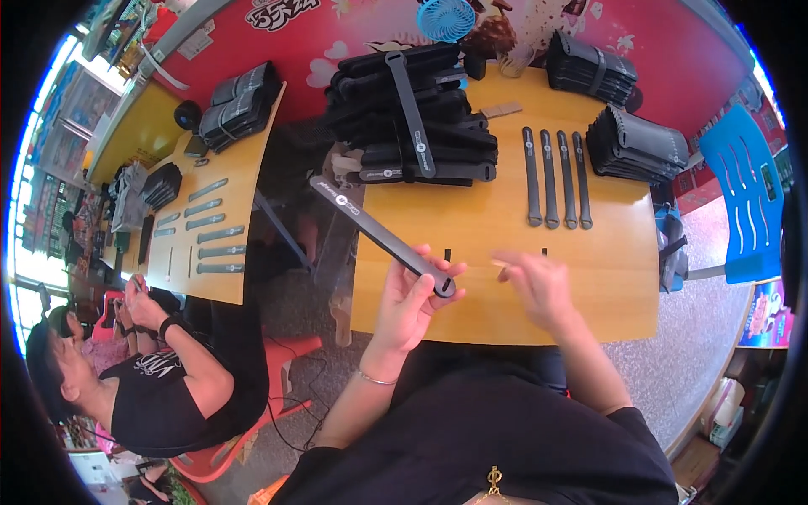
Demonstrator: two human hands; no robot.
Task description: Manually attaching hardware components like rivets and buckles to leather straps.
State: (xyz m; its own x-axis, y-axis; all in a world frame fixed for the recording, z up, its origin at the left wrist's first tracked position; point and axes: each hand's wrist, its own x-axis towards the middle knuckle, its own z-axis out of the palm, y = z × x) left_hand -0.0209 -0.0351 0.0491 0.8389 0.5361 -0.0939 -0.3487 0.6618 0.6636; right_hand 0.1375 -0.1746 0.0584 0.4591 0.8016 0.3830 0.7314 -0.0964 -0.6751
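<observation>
left hand (410,305): fingers closed around one end of a long black strap (380,235), which slants up and away over the table (606,286) edge. right hand (539,286): blurred, just above the table, fingers loosely spread, holding nothing that shows. four black straps (556,178) lie side by side beyond the right hand. large pile of black straps (412,118) at the far left of the table; two smaller stacks (635,143) at far right. neighbouring table (219,227) on the left, with more straps; another person (160,379) seated there.
</observation>
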